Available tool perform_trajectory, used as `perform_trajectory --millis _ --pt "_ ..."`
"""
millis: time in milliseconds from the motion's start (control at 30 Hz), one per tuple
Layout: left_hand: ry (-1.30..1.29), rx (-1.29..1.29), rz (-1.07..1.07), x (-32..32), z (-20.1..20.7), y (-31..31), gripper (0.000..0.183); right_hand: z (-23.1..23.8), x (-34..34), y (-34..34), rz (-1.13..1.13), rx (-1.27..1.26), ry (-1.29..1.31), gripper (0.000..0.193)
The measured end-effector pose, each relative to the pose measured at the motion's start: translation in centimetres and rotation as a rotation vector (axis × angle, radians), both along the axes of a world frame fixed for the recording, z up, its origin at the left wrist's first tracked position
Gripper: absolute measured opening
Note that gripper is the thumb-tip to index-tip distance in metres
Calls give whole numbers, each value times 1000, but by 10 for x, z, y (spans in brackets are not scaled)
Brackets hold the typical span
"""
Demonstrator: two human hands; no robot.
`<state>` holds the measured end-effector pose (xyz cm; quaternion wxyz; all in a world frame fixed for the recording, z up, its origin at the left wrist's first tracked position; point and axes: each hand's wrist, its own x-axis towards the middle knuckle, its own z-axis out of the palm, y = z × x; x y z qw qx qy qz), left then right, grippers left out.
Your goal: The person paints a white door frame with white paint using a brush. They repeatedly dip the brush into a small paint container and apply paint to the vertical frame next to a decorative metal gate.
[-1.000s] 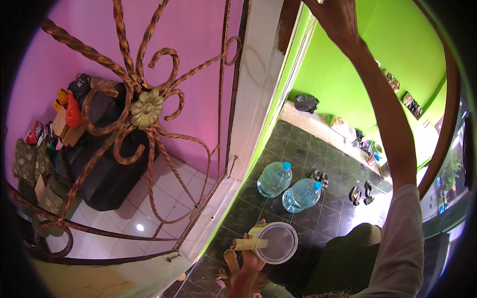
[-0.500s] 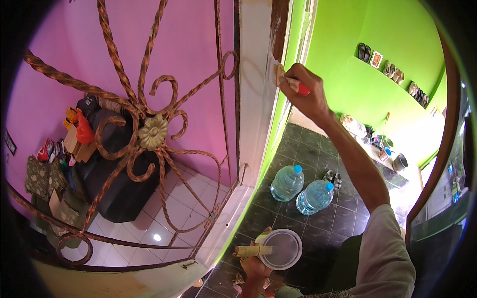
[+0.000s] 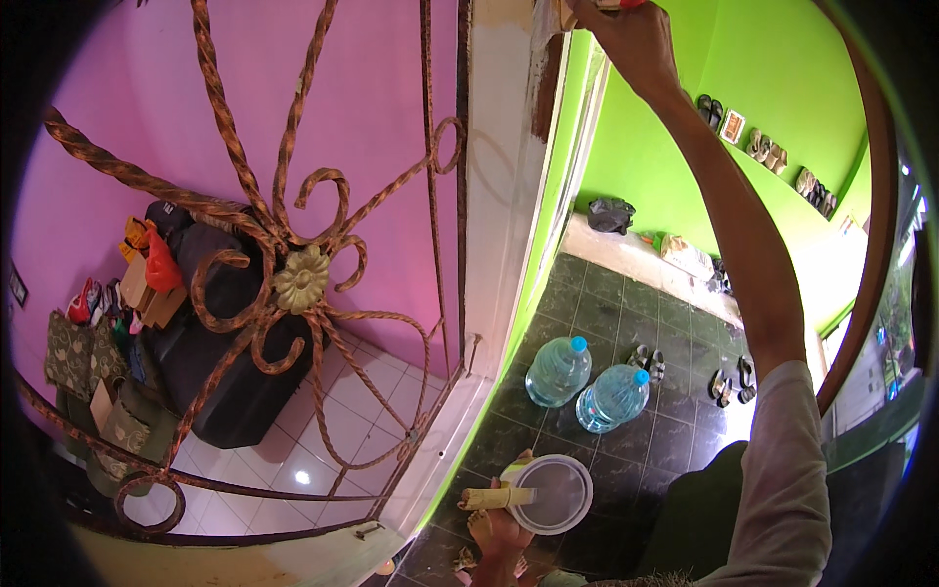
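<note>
High up at the top edge, my right hand (image 3: 636, 41) is closed on a paintbrush (image 3: 566, 15) with a red handle. Its tip meets the upper part of the white-painted window frame (image 3: 495, 215); a strip of bare brown wood (image 3: 544, 98) shows just below. Low in the view, my left hand (image 3: 501, 533) grips a round white plastic tub (image 3: 584, 494) with pale liquid in it. A beige flat stick-like piece (image 3: 484, 498), perhaps a second brush, lies across the tub's left rim, held by the same hand.
Rusty twisted iron grillwork (image 3: 220, 293) fills the window on the left; a black case (image 3: 245, 401) lies behind it. Two large water bottles (image 3: 559, 372) stand on dark floor tiles to the right. Sandals (image 3: 722, 387) lie beyond, and shoes (image 3: 768, 152) line a wall ledge.
My right hand has moved up the frame with the paintbrush, out to the top edge of the view. The tub stays in my left hand, nearly unmoved. The view has shifted slightly.
</note>
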<state>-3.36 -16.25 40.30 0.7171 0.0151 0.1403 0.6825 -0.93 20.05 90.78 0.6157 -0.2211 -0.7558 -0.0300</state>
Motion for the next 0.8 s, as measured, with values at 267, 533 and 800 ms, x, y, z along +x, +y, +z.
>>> perform_trajectory --millis 267,533,800 --pt "11 -24 5 1 -3 2 79 3 2 22 -57 476 133 24" --pt "-150 61 8 0 0 4 67 -84 6 16 8 166 52 23" --pt "-164 6 17 2 7 -4 69 -119 18 -9 77 -228 -126 17"
